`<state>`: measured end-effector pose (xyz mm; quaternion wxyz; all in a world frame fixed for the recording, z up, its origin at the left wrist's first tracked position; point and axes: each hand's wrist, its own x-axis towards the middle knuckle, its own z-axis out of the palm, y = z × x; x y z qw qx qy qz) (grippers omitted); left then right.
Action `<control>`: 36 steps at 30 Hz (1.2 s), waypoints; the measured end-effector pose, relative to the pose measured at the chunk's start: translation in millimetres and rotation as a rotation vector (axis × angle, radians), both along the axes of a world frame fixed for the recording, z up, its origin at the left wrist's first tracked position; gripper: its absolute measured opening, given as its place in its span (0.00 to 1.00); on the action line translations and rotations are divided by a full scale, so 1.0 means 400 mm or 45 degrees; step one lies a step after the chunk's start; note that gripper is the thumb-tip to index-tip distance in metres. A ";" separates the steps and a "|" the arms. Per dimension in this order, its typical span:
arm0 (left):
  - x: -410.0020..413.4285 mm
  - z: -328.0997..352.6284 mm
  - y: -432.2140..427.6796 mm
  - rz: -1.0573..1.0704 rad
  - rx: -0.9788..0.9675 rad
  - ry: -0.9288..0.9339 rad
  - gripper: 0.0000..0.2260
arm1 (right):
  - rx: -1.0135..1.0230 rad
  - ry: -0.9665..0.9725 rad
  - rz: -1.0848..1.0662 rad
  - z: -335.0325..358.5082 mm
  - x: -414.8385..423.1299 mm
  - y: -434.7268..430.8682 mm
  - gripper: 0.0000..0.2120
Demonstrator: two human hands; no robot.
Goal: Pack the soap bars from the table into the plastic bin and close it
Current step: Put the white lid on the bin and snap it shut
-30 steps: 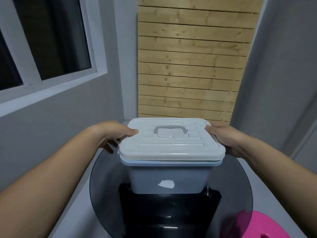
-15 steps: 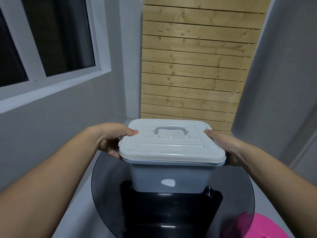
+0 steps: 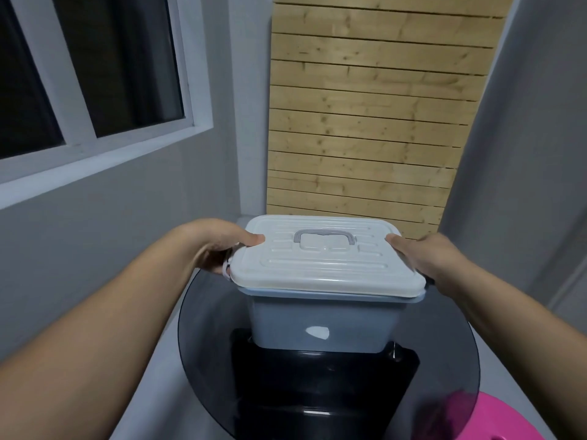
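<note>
- Plastic bin: a rectangular tub with pale blue-grey walls that narrow slightly toward the bottom. It stands upright on the surface, on the half toward 12 o'clock.
- A small pale patch shows on the near wall of the bin. I cannot tell whether it is a reflection or something inside.
- Lid: off-white with rounded corners and raised ribs across the top. It sits level on the bin rim and overhangs it on every visible side.
- Handle: a grey bail lying flat in a recess on the far half of the lid.
- Left hand: at the 9 o'clock edge of the lid. The thumb is pressed on the lid top and the fingers are curled under the edge, gripping it. A small pale clip shows just under this hand.
- Right hand: at the 3 o'clock edge of the lid. The thumb is on top and the palm is wrapped over the edge, gripping it. The fingers are hidden behind the lid.
- Surface: a round pane of dark smoked glass, with a black base visible through it.
- Pink object: at 5 o'clock from the bin, partly under the glass edge and cut off by the frame.
- Wooden slat panel: on the wall at 12 o'clock.
- Window: white-framed with dark panes, at 10 o'clock.
</note>
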<state>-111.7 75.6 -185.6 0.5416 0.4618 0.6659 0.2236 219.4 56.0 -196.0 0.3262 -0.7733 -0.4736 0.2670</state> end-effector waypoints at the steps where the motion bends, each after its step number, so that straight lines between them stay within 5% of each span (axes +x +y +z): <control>1: 0.001 -0.003 0.003 0.004 0.015 0.014 0.19 | -0.002 0.011 -0.016 -0.001 0.000 0.002 0.26; 23: 0.049 0.036 -0.006 0.027 0.120 0.501 0.24 | 0.045 -0.065 -0.099 -0.006 -0.019 0.023 0.23; 36: 0.028 0.025 0.008 0.043 0.148 0.429 0.28 | 0.043 0.405 -0.114 -0.017 -0.016 0.026 0.19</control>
